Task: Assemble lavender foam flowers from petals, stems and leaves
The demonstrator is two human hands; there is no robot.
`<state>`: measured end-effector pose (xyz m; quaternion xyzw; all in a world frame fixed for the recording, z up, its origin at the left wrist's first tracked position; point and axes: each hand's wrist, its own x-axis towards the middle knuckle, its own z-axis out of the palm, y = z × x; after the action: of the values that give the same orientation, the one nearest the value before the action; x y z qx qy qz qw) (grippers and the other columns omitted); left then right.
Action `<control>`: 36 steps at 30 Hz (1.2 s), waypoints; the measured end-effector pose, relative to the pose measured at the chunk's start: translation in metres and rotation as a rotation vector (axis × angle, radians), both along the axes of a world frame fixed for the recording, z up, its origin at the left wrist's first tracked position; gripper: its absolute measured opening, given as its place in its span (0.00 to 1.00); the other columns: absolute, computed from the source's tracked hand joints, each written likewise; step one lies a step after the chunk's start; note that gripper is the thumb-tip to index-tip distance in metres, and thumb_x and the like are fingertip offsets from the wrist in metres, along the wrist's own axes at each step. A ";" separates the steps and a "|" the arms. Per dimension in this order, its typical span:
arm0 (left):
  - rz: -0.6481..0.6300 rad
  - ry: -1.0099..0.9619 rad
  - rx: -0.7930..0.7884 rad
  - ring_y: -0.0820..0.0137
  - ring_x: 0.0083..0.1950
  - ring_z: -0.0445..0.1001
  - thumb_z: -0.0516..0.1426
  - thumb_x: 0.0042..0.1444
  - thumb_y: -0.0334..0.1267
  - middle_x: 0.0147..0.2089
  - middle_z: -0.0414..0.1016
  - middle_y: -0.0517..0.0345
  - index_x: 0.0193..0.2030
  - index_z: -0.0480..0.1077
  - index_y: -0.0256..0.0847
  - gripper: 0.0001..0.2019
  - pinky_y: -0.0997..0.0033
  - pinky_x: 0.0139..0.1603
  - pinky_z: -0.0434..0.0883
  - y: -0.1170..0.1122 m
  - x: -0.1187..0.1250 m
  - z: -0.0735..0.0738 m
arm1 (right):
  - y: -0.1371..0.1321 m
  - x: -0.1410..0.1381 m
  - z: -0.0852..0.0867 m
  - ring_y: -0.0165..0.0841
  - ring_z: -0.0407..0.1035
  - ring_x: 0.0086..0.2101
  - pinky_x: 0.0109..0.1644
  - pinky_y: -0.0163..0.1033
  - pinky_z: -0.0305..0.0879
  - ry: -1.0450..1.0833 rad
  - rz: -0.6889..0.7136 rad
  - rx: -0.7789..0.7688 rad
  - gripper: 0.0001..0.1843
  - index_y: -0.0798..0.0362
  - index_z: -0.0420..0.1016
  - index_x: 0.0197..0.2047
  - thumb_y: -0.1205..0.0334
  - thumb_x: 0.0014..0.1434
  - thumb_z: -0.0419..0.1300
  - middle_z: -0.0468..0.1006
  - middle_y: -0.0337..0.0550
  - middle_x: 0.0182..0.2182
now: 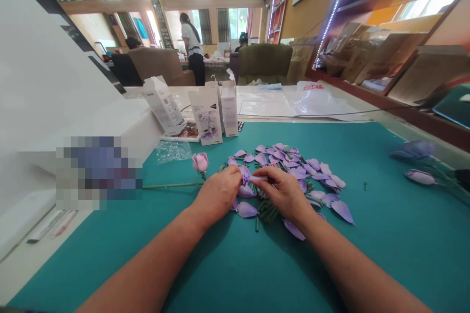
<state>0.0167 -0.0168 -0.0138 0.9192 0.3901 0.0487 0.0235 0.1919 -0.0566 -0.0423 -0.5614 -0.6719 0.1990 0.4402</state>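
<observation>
My left hand [217, 193] and my right hand [284, 193] meet over a teal mat [385, 234], pinching a small purple flower piece [248, 178] between their fingertips. Around and under the hands lies a heap of several loose purple petals [312, 171] mixed with short green stem pieces [266, 210]. To the left of my left hand a finished pink-purple bud [200, 162] lies on a long green stem [172, 185].
Three opened white boxes [211, 115] stand at the mat's far edge, with a clear plastic bag [172, 150] beside them. Two more purple flowers [418, 164] lie at the right edge. A white surface rises at left. People stand and sit by armchairs far behind.
</observation>
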 end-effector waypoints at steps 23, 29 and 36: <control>-0.056 -0.070 0.096 0.65 0.40 0.73 0.49 0.61 0.30 0.44 0.71 0.50 0.41 0.68 0.35 0.07 0.67 0.36 0.72 -0.001 -0.002 -0.011 | -0.001 0.005 -0.011 0.37 0.71 0.26 0.28 0.38 0.66 -0.007 -0.070 -0.054 0.21 0.48 0.78 0.36 0.40 0.50 0.59 0.80 0.43 0.28; -0.116 -0.084 0.063 0.64 0.39 0.73 0.49 0.59 0.27 0.43 0.70 0.48 0.39 0.68 0.33 0.07 0.65 0.35 0.73 0.000 -0.004 -0.011 | 0.000 0.009 -0.014 0.38 0.72 0.24 0.25 0.38 0.66 -0.047 -0.118 -0.061 0.22 0.46 0.80 0.33 0.38 0.46 0.59 0.81 0.43 0.27; -0.119 -0.077 0.087 0.64 0.40 0.73 0.50 0.59 0.28 0.43 0.71 0.50 0.39 0.69 0.33 0.07 0.67 0.37 0.72 -0.003 -0.002 -0.009 | -0.001 0.004 -0.011 0.40 0.72 0.24 0.23 0.38 0.65 0.008 -0.167 -0.133 0.20 0.46 0.80 0.32 0.40 0.42 0.61 0.81 0.43 0.26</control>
<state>0.0142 -0.0193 -0.0229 0.9384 0.3308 0.0995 0.0016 0.1963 -0.0574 -0.0536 -0.6427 -0.6063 0.2079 0.4197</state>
